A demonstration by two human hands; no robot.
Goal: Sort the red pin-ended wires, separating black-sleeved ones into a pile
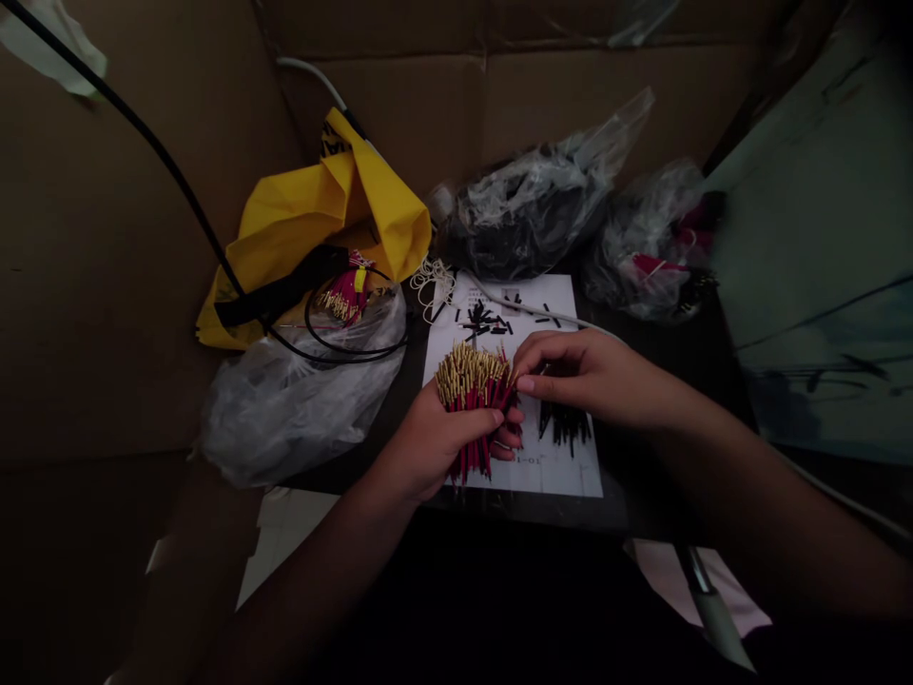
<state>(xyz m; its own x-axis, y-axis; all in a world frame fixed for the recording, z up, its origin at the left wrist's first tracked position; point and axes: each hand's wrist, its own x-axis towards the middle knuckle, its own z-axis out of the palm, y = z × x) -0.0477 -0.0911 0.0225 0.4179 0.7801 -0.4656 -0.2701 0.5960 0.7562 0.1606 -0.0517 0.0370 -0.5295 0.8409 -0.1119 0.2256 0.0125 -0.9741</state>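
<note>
My left hand is wrapped round a thick bundle of red wires whose gold tips point up and away from me. At the right edge of the bundle, my right hand has its thumb and forefinger pressed together near the tips; what they hold is too small to make out. Below the hands lies a white printed sheet. Short black pieces are scattered on its far part. Several black strips lie partly under my right hand.
A yellow bag with another red wire bundle stands at the left, beside a clear plastic bag. Two more plastic bags sit at the back. Black cable crosses the left side; cardboard walls rise behind.
</note>
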